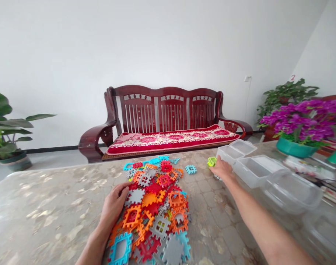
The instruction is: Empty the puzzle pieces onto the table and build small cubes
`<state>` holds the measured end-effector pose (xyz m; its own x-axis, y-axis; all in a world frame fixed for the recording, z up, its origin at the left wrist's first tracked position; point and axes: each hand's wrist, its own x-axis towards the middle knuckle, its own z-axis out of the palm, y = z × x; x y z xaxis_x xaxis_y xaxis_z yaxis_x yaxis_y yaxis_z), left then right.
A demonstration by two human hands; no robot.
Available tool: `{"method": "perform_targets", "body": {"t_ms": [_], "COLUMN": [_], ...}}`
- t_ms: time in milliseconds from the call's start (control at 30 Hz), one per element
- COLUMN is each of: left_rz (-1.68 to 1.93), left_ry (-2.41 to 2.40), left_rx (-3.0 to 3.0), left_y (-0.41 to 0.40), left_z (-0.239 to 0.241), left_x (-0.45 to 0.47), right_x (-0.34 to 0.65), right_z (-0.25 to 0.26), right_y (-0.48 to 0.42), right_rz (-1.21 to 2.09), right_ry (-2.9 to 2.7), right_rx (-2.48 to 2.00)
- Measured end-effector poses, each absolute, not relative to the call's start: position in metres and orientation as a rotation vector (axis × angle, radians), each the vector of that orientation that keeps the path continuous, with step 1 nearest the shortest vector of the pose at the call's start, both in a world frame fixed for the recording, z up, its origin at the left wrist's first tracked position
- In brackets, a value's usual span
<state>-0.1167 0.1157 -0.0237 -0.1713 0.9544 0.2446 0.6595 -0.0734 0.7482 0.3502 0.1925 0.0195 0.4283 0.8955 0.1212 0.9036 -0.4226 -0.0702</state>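
A heap of flat plastic interlocking tiles (157, 206) in orange, red, grey and blue lies on the marbled table (46, 206). My left hand (114, 204) rests on the heap's left edge, fingers curled onto a grey tile. My right hand (221, 167) reaches far to the right, fingers closed around a yellow-green tile (211, 161) beside the nearest clear plastic box (226, 152). One blue tile (190, 169) lies apart between the heap and my right hand.
Several clear plastic boxes (251, 171) and lids line the table's right side. Beyond them stand a pot of purple flowers (297, 129), a red wooden bench (168, 121) and a green plant (4, 129) on the floor at left.
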Motion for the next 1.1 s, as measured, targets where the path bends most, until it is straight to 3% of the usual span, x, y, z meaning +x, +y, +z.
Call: {"method": "perform_targets", "body": {"t_ms": [533,900,1100], "left_rz": [1.119,1.113,1.126], "left_ry": [1.841,1.861,1.864], "left_rx": [1.724,1.733,1.732], "left_y": [0.115,0.114,0.114], "left_z": [-0.020,-0.019,-0.019], "left_x": [-0.114,-0.114,-0.113], "right_x": [0.319,0.384,0.374], "right_z": [0.020,0.021,-0.004], "right_y": [0.186,0.145,0.133], "right_rz": [-0.155,0.174,-0.021], "right_ry": [-1.713,-1.672,-1.819], "right_rx": [-2.417,-2.420,-2.296]}}
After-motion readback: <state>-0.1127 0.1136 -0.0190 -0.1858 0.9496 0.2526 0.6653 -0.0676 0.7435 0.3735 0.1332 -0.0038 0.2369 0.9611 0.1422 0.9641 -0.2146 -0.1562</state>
